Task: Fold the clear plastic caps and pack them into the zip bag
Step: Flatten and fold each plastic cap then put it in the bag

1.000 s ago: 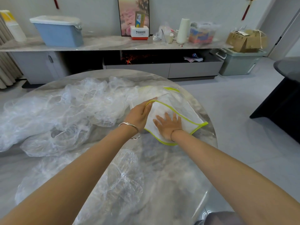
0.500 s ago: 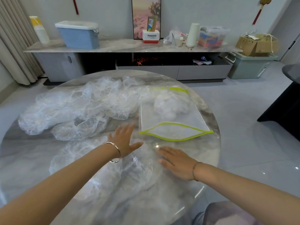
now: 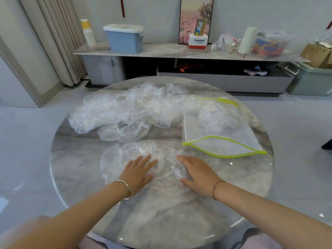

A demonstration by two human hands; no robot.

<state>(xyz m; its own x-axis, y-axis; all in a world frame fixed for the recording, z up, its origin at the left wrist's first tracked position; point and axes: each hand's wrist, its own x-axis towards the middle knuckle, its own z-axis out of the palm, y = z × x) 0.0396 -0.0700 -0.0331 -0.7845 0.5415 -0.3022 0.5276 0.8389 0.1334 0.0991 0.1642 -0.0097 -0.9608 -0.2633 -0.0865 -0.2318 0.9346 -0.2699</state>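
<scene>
One clear plastic cap [image 3: 125, 155] lies spread flat on the round marble table [image 3: 71, 159], close to me. My left hand [image 3: 138, 172] presses flat on the cap's middle with straight fingers. My right hand [image 3: 198, 172] lies flat on the cap's right edge, fingers straight. A heap of more clear caps [image 3: 129, 110] stretches across the far half of the table. The zip bag [image 3: 221, 139], clear with a yellow-green rim, lies to the right with its mouth gaping toward me and some crumpled plastic inside near its far end.
A low marble sideboard [image 3: 161, 51] runs along the far wall with a blue bin, a roll and boxes on it. Curtains hang at the left. A green storage box [image 3: 310, 81] stands on the floor at the right.
Both hands left the zip bag and came back toward me, landing flat on the near cap. The bag now lies free with its mouth open.
</scene>
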